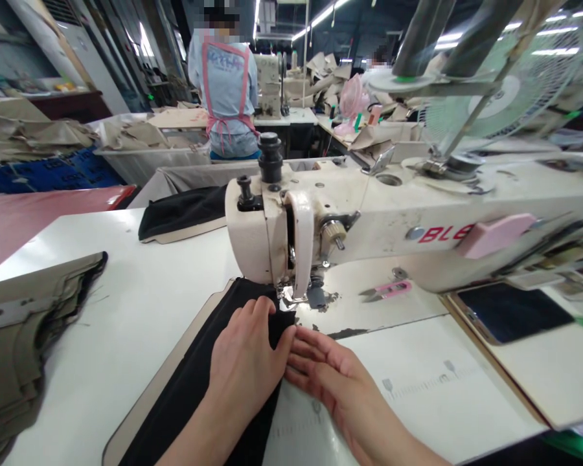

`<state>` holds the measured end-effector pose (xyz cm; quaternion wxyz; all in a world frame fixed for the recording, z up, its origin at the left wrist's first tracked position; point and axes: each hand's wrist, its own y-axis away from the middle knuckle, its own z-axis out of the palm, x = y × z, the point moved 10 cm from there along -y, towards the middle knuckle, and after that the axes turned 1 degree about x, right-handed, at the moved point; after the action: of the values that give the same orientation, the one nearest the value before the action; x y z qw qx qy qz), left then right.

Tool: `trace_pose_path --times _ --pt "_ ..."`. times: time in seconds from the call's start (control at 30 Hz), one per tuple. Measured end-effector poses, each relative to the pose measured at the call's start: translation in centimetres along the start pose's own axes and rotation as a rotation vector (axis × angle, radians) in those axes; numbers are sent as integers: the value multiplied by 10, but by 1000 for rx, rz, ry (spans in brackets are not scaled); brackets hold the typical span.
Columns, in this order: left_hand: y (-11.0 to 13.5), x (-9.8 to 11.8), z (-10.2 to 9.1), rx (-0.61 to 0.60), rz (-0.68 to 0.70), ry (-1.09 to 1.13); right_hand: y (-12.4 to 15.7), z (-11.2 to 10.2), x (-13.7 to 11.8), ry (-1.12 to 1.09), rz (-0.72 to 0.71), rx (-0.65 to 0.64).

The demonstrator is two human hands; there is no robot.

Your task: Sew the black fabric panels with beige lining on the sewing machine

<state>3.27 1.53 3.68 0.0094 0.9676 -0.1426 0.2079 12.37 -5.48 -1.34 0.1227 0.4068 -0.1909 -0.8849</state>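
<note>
A long black fabric piece (182, 382) with a beige edging strip lies slantwise on the white sewing table (102, 336), its far end at the presser foot (294, 296) of the sewing machine (257, 233). My left hand (245, 349) rests on the cloth just before the foot, fingers bent and thumb at the right edge. Beside it, my right hand (325, 372) holds that same edge with its fingertips, palm turned left. The two hands meet at the thumb of the left. Whatever cloth lies between the fingertips is largely hidden.
Pink-handled thread snips (386, 291) lie right of the needle area. A phone (510, 310) rests farther right. Stacked khaki pieces (14, 343) are at the left, and another black piece (182, 212) lies behind the machine head. A person (228, 90) sits ahead, facing away.
</note>
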Motion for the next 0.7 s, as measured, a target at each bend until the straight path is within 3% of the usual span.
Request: trace_pose_path --times 0.1,0.27,0.4,0.6,0.7 --pt "-4 -6 1 -16 -59 39 -5 -1 -1 52 15 12" --pt "-9 -4 -1 25 -80 -100 -11 4 -4 139 11 -48" --pt "-11 -5 1 -22 -95 -68 -15 1 -4 164 29 -22" --pt "-18 -7 -8 -13 -124 -115 -31 3 -9 286 -45 0" --pt "-9 -11 -11 32 -109 -101 -36 3 -10 298 -81 9"
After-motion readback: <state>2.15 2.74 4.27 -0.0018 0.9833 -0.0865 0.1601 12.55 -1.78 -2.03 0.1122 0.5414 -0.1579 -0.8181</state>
